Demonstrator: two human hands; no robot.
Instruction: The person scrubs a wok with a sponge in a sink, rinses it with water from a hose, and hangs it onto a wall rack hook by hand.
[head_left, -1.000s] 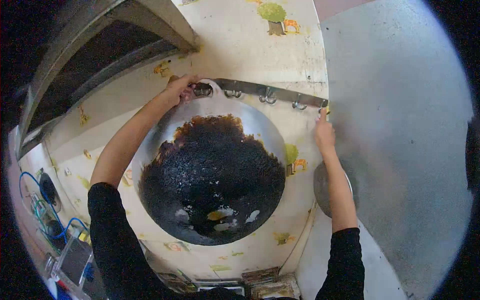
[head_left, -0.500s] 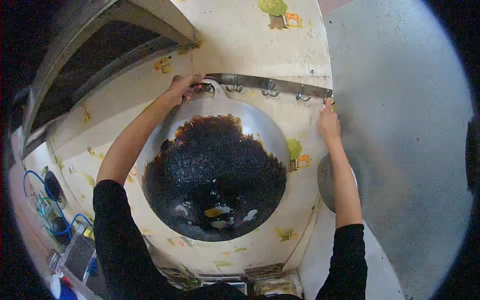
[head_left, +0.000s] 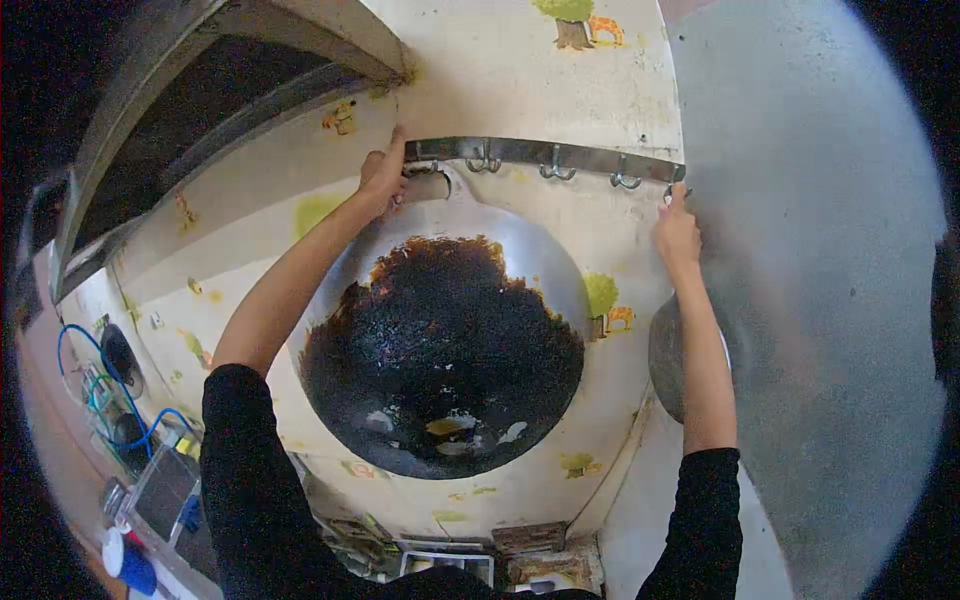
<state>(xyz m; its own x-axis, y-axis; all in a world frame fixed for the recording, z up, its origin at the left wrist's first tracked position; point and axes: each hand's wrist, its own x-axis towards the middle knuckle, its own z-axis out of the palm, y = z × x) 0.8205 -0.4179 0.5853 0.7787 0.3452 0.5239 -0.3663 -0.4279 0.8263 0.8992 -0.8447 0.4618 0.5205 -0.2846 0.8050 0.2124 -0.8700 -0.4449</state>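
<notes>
A dark metal hook rail (head_left: 520, 152) with several double hooks lies along the patterned wall. Its left end is at my left hand (head_left: 383, 180), whose fingers close round the end, with one finger pointing up along it. At the right end, my right hand (head_left: 678, 228) is closed on the rail and its last hook, index finger raised. Below the rail hangs a large wok (head_left: 445, 350), its underside blackened and burnt. The wok's loop handle reaches up to the rail's left part, beside my left hand.
A second round pan (head_left: 668, 350) is partly behind my right forearm. A grey metal panel (head_left: 820, 250) stands at the right. Shelf framing (head_left: 330, 35) juts out at the upper left. Blue hoses (head_left: 150, 430) and a blue-and-white container (head_left: 128, 562) are at the lower left.
My left hand has shifted off the wok's handle to the rail's end, and its index finger now points up. The whole view has shifted slightly, moving the rail up and right in it.
</notes>
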